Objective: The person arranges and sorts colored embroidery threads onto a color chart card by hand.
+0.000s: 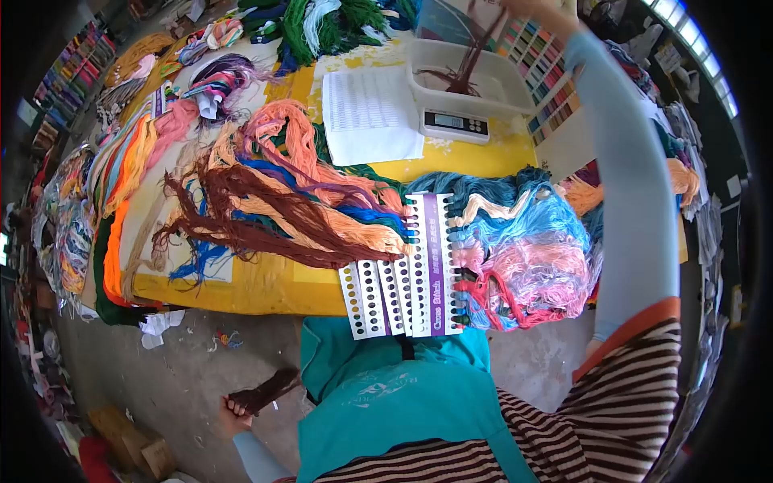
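Low on the left, away from the table, my left hand [233, 409] is closed round a bundle of dark brown thread [268, 392]. My right hand [538, 11] reaches to the top edge of the view, where its fingertips are partly cut off. From it hang dark reddish-brown thread strands [477, 50], their lower ends resting in a clear plastic tray [515, 98]. The tray sits on a small digital scale [456, 125]. Closer to me, punched cross-stitch thread cards [431, 266] hold skeins, among them brown thread [241, 193] and blue and pink thread [527, 266].
A printed sheet [372, 113] lies left of the scale. A colour chart of thread samples [541, 68] stands at its right. More skeins, such as green thread [322, 32] and orange thread [121, 225], cover the yellow table [314, 291]. Cardboard boxes [133, 443] are on the floor.
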Demonstrator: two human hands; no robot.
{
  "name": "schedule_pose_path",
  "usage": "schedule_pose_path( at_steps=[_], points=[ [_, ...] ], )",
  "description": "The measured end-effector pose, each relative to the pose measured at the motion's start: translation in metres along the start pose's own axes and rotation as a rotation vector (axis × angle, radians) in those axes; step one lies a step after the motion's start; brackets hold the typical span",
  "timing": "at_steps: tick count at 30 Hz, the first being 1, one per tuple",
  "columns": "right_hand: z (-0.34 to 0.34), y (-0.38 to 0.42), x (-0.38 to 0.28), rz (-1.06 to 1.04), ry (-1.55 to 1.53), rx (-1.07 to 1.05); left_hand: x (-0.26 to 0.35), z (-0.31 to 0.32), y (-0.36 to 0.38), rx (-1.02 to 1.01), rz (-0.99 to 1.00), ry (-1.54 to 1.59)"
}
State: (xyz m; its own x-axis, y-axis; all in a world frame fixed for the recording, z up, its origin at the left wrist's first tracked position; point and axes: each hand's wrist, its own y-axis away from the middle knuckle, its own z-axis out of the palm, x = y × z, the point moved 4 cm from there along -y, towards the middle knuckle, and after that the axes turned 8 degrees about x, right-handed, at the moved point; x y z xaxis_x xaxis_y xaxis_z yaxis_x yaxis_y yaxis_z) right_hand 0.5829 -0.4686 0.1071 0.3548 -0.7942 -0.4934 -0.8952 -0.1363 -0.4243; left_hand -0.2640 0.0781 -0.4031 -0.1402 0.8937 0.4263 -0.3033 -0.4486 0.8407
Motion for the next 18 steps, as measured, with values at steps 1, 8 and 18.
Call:
schedule_pose_path(
  at_steps=[1,8,18],
  points=[
    [0.031,0.021,0.029,-0.081,0.249,-0.188,-0.001,0.004,-0.008,-0.119,-0.003,-0.053],
    [0.082,0.162,0.066,-0.21,0.364,0.132,-0.03,0.123,0.028,-0.12,0.16,-0.139],
    [0.066,0.281,0.047,-0.204,0.09,0.224,-0.071,0.294,0.134,-0.659,0.095,-0.178]
  ],
)
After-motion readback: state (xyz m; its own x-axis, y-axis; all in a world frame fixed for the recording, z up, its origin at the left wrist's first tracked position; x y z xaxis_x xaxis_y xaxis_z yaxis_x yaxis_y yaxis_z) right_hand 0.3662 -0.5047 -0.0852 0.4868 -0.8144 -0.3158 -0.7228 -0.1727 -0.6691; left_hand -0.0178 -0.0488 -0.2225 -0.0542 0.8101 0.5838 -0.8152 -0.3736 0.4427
